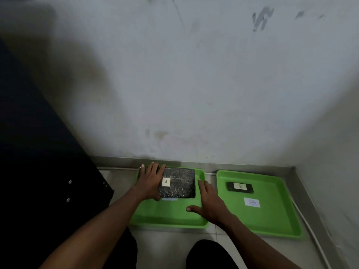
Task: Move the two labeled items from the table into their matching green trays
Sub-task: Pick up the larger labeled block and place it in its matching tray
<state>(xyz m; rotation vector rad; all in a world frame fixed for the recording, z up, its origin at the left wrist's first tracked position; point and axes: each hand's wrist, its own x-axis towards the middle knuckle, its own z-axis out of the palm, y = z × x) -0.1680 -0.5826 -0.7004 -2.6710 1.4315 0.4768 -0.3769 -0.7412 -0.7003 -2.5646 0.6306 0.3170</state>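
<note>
A black plastic-wrapped block with a white "A" label (pixel 178 182) lies in the far half of the left green tray (pixel 169 216). My left hand (pixel 149 181) lies over the block's left end, fingers spread across its top and thumb under its near edge. My right hand (pixel 209 202) rests flat and open on the tray's right side, just right of the block and apart from it. A small black bar with a "B" label (pixel 240 187) lies in the right green tray (pixel 272 220), above a white "B" tag (pixel 252 202) on that tray's floor.
Both trays sit on a pale tiled floor beside a grey wall, with a metal ledge (pixel 242 166) behind them and along the right. A dark panel with rivets (pixel 58 191) stands at the left. My dark-clad knees (pixel 209 255) are at the bottom.
</note>
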